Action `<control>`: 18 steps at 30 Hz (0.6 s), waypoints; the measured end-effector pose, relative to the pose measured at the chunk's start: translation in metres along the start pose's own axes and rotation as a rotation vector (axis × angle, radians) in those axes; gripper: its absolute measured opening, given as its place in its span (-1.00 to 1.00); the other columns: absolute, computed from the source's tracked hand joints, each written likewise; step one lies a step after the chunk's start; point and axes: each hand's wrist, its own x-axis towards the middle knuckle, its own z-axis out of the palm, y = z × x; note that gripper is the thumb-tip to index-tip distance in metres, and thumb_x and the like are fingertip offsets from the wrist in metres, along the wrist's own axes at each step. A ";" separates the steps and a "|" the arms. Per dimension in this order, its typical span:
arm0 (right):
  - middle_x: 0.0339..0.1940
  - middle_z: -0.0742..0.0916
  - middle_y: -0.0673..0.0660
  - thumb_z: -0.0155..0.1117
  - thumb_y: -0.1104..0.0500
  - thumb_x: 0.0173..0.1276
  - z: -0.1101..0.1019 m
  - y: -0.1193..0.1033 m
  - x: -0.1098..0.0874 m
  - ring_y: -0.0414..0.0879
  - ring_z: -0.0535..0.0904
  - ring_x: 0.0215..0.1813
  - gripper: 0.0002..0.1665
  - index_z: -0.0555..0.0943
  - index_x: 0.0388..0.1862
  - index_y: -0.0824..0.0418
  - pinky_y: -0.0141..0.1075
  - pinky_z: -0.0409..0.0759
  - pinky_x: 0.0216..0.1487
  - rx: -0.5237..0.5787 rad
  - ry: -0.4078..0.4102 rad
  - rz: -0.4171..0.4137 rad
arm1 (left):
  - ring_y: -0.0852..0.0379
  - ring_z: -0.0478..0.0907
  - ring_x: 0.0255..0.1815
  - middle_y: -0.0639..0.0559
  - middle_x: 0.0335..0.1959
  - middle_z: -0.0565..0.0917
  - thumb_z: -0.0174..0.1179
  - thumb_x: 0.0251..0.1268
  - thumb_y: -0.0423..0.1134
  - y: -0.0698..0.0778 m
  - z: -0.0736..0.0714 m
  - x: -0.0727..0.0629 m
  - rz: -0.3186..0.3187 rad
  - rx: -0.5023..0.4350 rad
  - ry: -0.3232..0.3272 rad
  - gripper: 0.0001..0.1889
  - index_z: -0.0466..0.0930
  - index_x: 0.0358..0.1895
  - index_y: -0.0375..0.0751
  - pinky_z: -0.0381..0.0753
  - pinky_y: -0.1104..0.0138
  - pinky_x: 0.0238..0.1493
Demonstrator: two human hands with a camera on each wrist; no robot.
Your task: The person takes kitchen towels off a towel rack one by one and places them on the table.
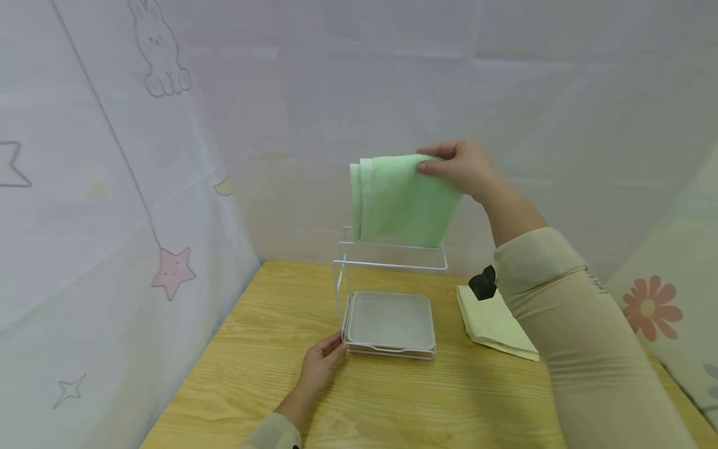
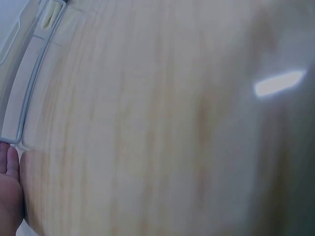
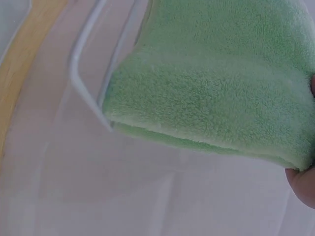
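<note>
My right hand (image 1: 462,168) pinches a folded light green towel (image 1: 401,199) by its upper right edge, thumb in front. Fuzzy terry pile shows on the towel (image 3: 211,93) in the right wrist view. Its lower edge hangs at the upper bars of a white wire rack (image 1: 392,266), overlapping the back bar. Low at the rack's front left corner, my left hand (image 1: 320,365) holds the frame between thumb and fingers. Only part of that hand (image 2: 10,196) shows in the left wrist view, touching the rack's wire (image 2: 29,93). A pale grey tray (image 1: 391,321) sits in the rack's base.
A folded pale yellow cloth (image 1: 493,324) lies on the wooden table (image 1: 269,324) to the right of the rack, partly behind my right sleeve. Printed white fabric (image 1: 314,112) hangs behind the table and along both sides.
</note>
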 end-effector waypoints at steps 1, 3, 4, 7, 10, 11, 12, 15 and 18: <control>0.23 0.68 0.07 0.42 -0.05 0.27 -0.003 -0.003 -0.002 -0.23 0.62 -0.10 -0.46 0.61 0.24 -0.04 -0.42 0.57 -0.19 0.007 0.001 -0.001 | 0.12 0.63 0.08 -0.41 0.18 0.57 0.20 0.35 -0.40 0.000 0.000 0.000 -0.001 -0.005 0.001 -0.59 0.47 0.20 -0.53 0.64 0.53 0.00; 0.20 0.70 0.05 0.44 -0.06 0.24 -0.009 -0.010 -0.006 -0.28 0.62 -0.17 -0.45 0.62 0.22 -0.05 -0.43 0.58 -0.21 0.014 0.005 -0.003 | 0.22 0.63 0.03 -0.41 0.18 0.57 0.20 0.35 -0.40 -0.001 0.001 0.001 -0.002 -0.011 0.000 -0.60 0.47 0.20 -0.53 0.63 0.55 -0.01; 0.19 0.71 0.04 0.44 -0.06 0.23 -0.012 -0.013 -0.008 -0.28 0.62 -0.19 -0.45 0.62 0.21 -0.05 -0.43 0.59 -0.21 0.014 0.005 -0.005 | 0.24 0.63 0.03 -0.41 0.18 0.57 0.20 0.35 -0.40 -0.001 0.001 0.002 -0.001 -0.009 0.000 -0.60 0.48 0.20 -0.53 0.63 0.55 -0.02; 0.13 0.74 -0.01 0.46 -0.07 0.21 -0.020 -0.021 -0.015 -0.29 0.64 -0.23 -0.44 0.63 0.21 -0.04 -0.43 0.61 -0.23 0.012 0.004 -0.007 | 0.16 0.63 0.05 -0.40 0.18 0.57 0.19 0.36 -0.40 -0.001 0.002 0.002 -0.004 -0.004 -0.002 -0.60 0.48 0.20 -0.52 0.63 0.55 -0.02; -0.05 0.77 -0.13 0.48 -0.06 0.19 -0.029 -0.025 -0.021 -0.31 0.65 -0.26 -0.43 0.64 0.20 0.00 -0.44 0.62 -0.27 0.026 0.004 -0.016 | -0.02 0.61 0.13 -0.41 0.19 0.56 0.18 0.36 -0.40 -0.002 0.002 0.003 0.001 0.008 -0.003 -0.60 0.47 0.20 -0.52 0.63 0.54 -0.01; -0.12 0.77 -0.18 0.49 -0.05 0.18 -0.032 -0.025 -0.023 -0.32 0.65 -0.28 -0.43 0.64 0.19 0.01 -0.45 0.63 -0.28 0.035 0.007 -0.022 | -0.05 0.60 0.15 -0.41 0.19 0.56 0.18 0.36 -0.40 -0.002 0.002 0.003 0.002 0.008 -0.003 -0.61 0.47 0.20 -0.53 0.64 0.53 0.00; -0.19 0.76 -0.22 0.50 -0.04 0.17 -0.036 -0.025 -0.025 -0.33 0.65 -0.30 -0.42 0.65 0.18 0.03 -0.45 0.63 -0.30 0.047 0.009 -0.028 | -0.09 0.59 0.16 -0.41 0.20 0.56 0.18 0.36 -0.40 -0.002 0.003 0.003 0.003 0.009 -0.003 -0.61 0.47 0.20 -0.52 0.64 0.53 0.00; -0.29 0.74 -0.30 0.52 -0.03 0.15 -0.045 -0.025 -0.032 -0.33 0.65 -0.31 -0.44 0.66 0.15 0.03 -0.46 0.63 -0.31 0.058 0.020 -0.028 | 0.00 0.61 0.13 -0.42 0.19 0.56 0.18 0.36 -0.40 -0.002 0.003 0.004 0.013 0.018 -0.005 -0.61 0.47 0.19 -0.54 0.64 0.53 0.00; -0.30 0.74 -0.33 0.53 -0.04 0.13 -0.054 -0.023 -0.039 -0.32 0.64 -0.29 -0.47 0.69 0.12 -0.03 -0.46 0.63 -0.30 0.051 0.015 -0.013 | 0.09 0.63 0.09 -0.43 0.18 0.56 0.19 0.36 -0.39 -0.001 0.004 0.003 0.015 0.020 -0.008 -0.60 0.47 0.19 -0.54 0.64 0.54 -0.02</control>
